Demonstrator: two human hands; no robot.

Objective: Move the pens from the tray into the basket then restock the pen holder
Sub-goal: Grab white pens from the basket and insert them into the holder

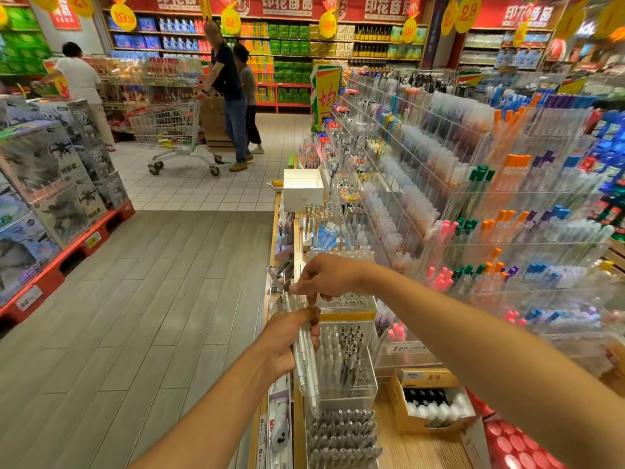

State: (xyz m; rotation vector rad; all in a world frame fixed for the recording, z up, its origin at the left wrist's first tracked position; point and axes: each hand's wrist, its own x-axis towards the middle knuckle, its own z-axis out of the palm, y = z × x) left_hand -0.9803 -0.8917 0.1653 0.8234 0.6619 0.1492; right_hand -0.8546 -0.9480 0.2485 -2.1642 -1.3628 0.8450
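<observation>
Now the left hand (287, 343) grips a bunch of pens (304, 360), light, stiff and slippery, above the pen holder (348, 363) at five o'clock, while the right hand (324, 275) pinches one pen's top end.

Bright store light, wide-angle edge warp

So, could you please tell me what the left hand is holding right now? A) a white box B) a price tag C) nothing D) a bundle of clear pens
D: the left hand grips a bundle of clear pens, and the right hand's fingers pinch its top end.
</observation>
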